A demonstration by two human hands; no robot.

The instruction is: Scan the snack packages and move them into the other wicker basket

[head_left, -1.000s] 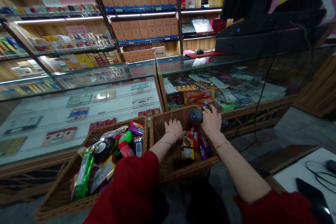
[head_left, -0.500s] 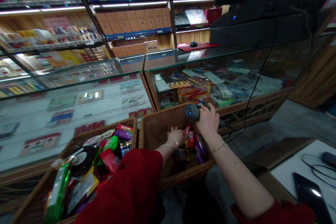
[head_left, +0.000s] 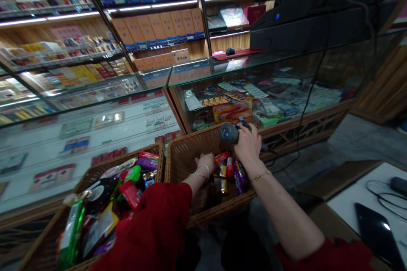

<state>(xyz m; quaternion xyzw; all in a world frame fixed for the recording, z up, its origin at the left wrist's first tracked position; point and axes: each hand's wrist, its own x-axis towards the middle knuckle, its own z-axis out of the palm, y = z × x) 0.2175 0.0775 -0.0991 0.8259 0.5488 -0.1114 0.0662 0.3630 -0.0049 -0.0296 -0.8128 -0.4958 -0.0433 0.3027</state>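
Note:
My right hand [head_left: 249,144] is wrapped round a dark grey handheld barcode scanner [head_left: 229,134], held over the far right part of a wicker basket [head_left: 182,150]. Its round head, with a small blue light, points left. Inside that basket is my left hand [head_left: 206,162]; its fingers are blurred and partly hidden. Just right of it lie a red packet [head_left: 221,156], a red tube-shaped pack [head_left: 229,167], purple packs [head_left: 240,176] and a gold-and-brown packet [head_left: 220,185].
A second wicker basket [head_left: 161,165], heaped with snack packs such as a long green one [head_left: 71,230], stands at left. Glass display counters [head_left: 178,77] run behind both baskets. A black cable [head_left: 305,114] hangs at right. A dark phone-like device [head_left: 375,228] lies on a white surface.
My left hand has shifted slightly left, away from the red packet, which now lies by the other packs. The scanner stays in my right hand. The view has shifted slightly.

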